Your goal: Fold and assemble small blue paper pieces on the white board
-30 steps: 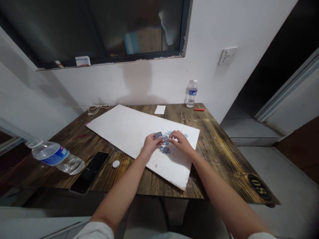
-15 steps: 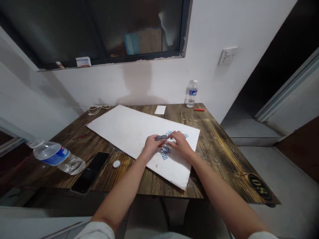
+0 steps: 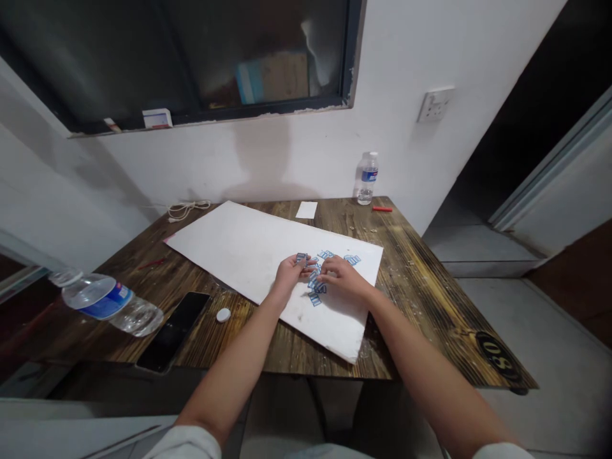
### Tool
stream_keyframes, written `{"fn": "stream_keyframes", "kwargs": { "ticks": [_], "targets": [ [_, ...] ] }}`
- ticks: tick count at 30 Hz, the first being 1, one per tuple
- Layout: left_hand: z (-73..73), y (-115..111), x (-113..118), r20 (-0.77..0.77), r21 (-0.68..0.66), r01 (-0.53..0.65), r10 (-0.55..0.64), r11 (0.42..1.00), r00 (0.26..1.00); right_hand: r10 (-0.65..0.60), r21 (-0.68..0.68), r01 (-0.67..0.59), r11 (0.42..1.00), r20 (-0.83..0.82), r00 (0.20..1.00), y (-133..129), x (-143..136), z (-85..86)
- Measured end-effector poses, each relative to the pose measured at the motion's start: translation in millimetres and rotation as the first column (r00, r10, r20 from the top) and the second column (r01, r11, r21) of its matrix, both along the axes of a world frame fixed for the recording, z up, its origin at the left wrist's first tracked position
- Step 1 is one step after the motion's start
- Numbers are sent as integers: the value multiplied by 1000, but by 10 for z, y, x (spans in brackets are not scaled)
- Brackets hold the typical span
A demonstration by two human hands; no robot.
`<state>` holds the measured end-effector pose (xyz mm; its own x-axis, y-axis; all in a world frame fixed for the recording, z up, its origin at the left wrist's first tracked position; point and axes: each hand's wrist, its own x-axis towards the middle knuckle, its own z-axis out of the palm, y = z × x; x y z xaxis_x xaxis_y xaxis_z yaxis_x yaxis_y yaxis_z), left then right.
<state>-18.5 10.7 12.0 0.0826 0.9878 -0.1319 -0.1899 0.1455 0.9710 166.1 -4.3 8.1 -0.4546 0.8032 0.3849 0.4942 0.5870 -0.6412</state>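
Small flat rectangular pieces with blue edges [image 3: 314, 299] lie in a loose cluster on a white board [image 3: 239, 248]. My left hand [image 3: 287, 275] is closed on a small dark blue-edged piece [image 3: 301, 257], which sticks up at its fingertips; whether it holds more than one is unclear. Over the right side of the cluster, my right hand [image 3: 345, 276] has its fingers bent together, the tips down by the pieces. What lies between those fingertips is too small to make out. More pieces [image 3: 352, 260] rest beyond the right hand.
On the wooden table [image 3: 421, 299] are a lying water bottle [image 3: 112, 301], a black phone [image 3: 174, 331], a white cap [image 3: 223, 315] and a white cable [image 3: 187, 208]. At the back are a white card [image 3: 306, 210], an upright bottle [image 3: 368, 180] and a red stick-like object [image 3: 382, 209].
My hands have parted slightly. The right fingers have come away from the dark pieces in my left hand and down to the cluster, and less of the held pieces shows now.
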Motion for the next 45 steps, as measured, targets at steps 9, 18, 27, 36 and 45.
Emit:
{"fn": "stream_keyframes", "kwargs": {
  "ticks": [9, 18, 27, 36, 45],
  "targets": [
    [53, 8, -53, -68, 28, -94, 96, 995, 993, 88, 66, -101, 993, 185, 979, -148, -37, 86],
    [90, -10, -71, -73, 37, -142, 145, 989, 987, 65, 23, -78, 997, 356, 932, -123, -69, 46],
    [28, 24, -86, -61, 41, -160, 163, 986, 985, -101, 58, 89, 994, 246, 964, -59, 25, 95],
    [-45, 43, -42, -86, 75, -34, 40, 997, 995, -253, 92, 237, 967, 261, 931, -72, -62, -41],
    [-67, -3, -40, -171, 118, 58, -37, 991, 985, -279, 45, 281, 959, -59, 959, -33, -99, -45]
  ]
}}
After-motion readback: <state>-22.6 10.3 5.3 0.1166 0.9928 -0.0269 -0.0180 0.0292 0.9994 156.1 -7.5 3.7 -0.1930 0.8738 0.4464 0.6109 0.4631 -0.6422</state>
